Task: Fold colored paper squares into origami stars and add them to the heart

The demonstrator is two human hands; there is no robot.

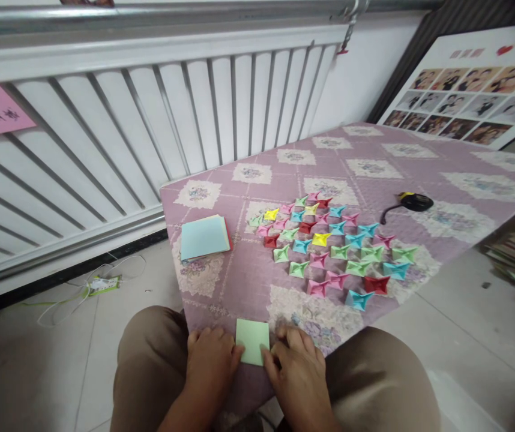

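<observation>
A small light green paper square lies near the table's front corner, between my two hands. My left hand rests at its left side, fingers curled and the thumb on the lower left edge. On the opposite side, my right hand has bent fingers, with its thumb at the lower right edge. Both hands hold the square by its sides. Further back stand several rows of small folded paper pieces in pink, green, blue, yellow and red. To the left sits a stack of square paper, light blue on top.
A patterned purple cloth covers the table. A black object with a short cord lies at the right. Behind is a white radiator; a photo board leans at the back right. A power strip with cables lies on the floor.
</observation>
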